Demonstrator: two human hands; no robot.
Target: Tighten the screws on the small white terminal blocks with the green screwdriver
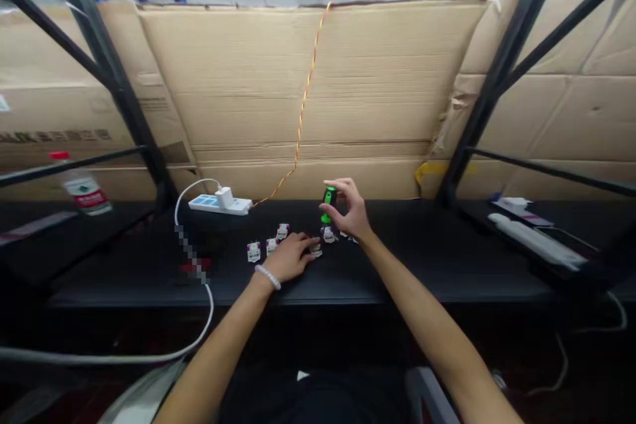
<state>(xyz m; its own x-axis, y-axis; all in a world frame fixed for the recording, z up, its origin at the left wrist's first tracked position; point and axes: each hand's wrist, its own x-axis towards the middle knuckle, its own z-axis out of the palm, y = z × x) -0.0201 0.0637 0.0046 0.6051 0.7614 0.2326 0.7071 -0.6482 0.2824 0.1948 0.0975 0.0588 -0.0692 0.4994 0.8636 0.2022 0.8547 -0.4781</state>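
My right hand (349, 211) is closed around a small green-and-black tool (328, 203), held upright over a small white part (328, 234) on the black table (422, 265). My left hand (291, 257), with a white bead bracelet on the wrist, lies on the table with its fingertips pressed on another small white part (316, 250). Three more white-and-magenta parts (253, 252) (271, 245) (283, 231) lie in a loose row just left of my left hand.
A white power strip (218, 204) with a plugged charger and a white cable (199, 338) sits at the back left. A red-capped bottle (82, 187) stands far left. White devices (534, 238) lie at the right. Cardboard (318, 93) walls the back, with a red-yellow wire (303, 106) hanging down.
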